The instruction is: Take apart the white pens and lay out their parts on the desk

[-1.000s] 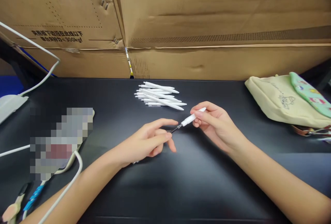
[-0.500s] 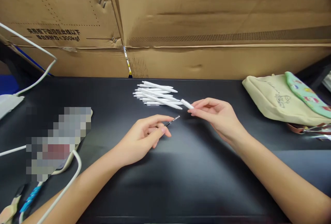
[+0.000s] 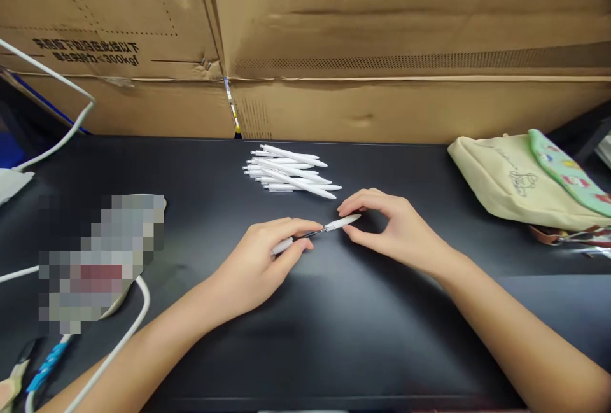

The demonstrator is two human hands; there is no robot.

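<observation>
My left hand (image 3: 281, 260) is closed, its thumb and fingertips pinching a thin dark pen refill (image 3: 312, 233). A short white tube (image 3: 281, 246), looking like a pen part, shows under the same hand, partly covered by the fingers. My right hand (image 3: 386, 222) has thumb and index finger on either side of a white tapered pen barrel (image 3: 337, 223), whose tip points right. The refill's right end meets the barrel's left end; how far it goes inside I cannot make out. Behind the hands lies a pile of several white pens (image 3: 291, 171).
A pixelated phone-like object (image 3: 102, 266) with a white cable (image 3: 138, 311) lies at left, the cable crossing near my left forearm. At right sits a cream pouch (image 3: 496, 177) with a green flap. Cardboard boxes (image 3: 382, 107) stand behind the black table (image 3: 305, 349).
Both hands have brought their parts together, the refill now meeting the white barrel. My right hand has come down slightly. A white tube now shows under my left hand. The view has shifted a little.
</observation>
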